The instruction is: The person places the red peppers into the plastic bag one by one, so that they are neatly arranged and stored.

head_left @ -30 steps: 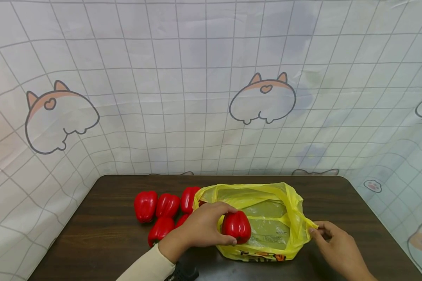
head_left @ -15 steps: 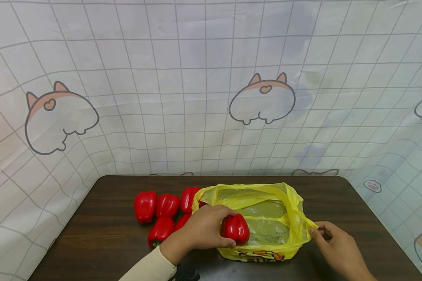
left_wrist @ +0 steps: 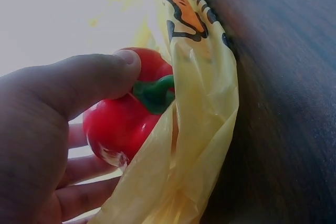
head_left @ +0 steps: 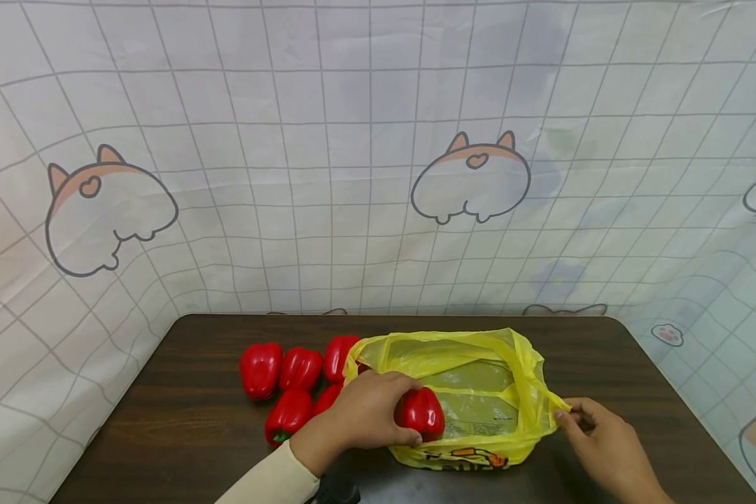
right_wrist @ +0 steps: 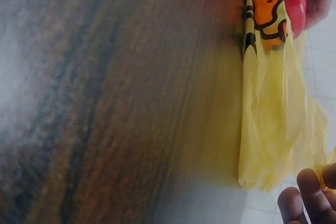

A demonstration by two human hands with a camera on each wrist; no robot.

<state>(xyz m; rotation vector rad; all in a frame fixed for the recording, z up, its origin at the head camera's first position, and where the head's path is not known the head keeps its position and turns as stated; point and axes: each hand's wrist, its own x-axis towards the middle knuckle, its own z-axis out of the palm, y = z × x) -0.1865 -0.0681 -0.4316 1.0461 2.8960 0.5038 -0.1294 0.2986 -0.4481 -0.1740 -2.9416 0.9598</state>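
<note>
My left hand (head_left: pixel 368 413) grips a red bell pepper (head_left: pixel 423 413) inside the left part of the mouth of a yellow plastic bag (head_left: pixel 529 378). In the left wrist view the thumb presses on the bell pepper (left_wrist: pixel 126 121) beside its green stem, and the bag's front wall (left_wrist: pixel 205 87) partly covers it. At the bag's right end, my right hand (head_left: pixel 607 441) pinches a corner of the plastic between thumb and fingers. The right wrist view shows the bag (right_wrist: pixel 273 114) standing with its mouth spread, an orange print near one end.
Several more red bell peppers (head_left: pixel 260 371) lie together left of the bag, partly behind the left hand. All stand on a dark wooden table (head_left: pixel 164 413). A patterned cloth (head_left: pixel 327 175) hangs behind the table. A black object (head_left: pixel 337 490) shows below the left wrist.
My left hand has lowered the bell pepper slightly and shifted it a little left in the bag. The right hand has stayed at the bag's corner.
</note>
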